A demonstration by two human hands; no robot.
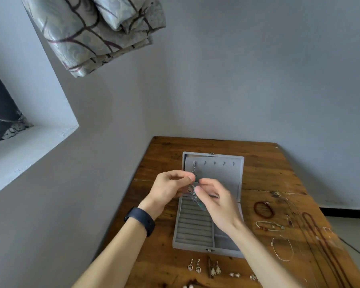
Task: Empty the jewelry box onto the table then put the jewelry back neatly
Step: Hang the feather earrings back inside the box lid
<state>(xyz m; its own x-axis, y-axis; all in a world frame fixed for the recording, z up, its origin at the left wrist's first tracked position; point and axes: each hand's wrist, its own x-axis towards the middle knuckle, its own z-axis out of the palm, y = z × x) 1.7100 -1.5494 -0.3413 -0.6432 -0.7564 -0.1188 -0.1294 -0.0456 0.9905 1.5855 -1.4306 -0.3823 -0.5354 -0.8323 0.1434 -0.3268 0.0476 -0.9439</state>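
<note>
My left hand (170, 187) and right hand (214, 201) both pinch a dangling earring (193, 192) above the open grey jewelry box (212, 204) — mid-worktop (158, 256). Bracelets (263, 209) lie toward the right edge — earrings (195, 266) along the near edge.

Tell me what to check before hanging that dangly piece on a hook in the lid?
1. Box open, lid up: ok. The jewelry box stands open on the table.
2. Hooks free: ok. The row of hooks in the lid looks bare.
3. Piece held: ok. The left hand and right hand both pinch the dangling piece.
4. Chain untangled: cannot tell, it is blurred.
5. Top loop ready for a hook: cannot tell, too small.
6. Other jewelry out of the way: ok. The red bead bracelet lies right of the box, the earrings in front of it.
</note>
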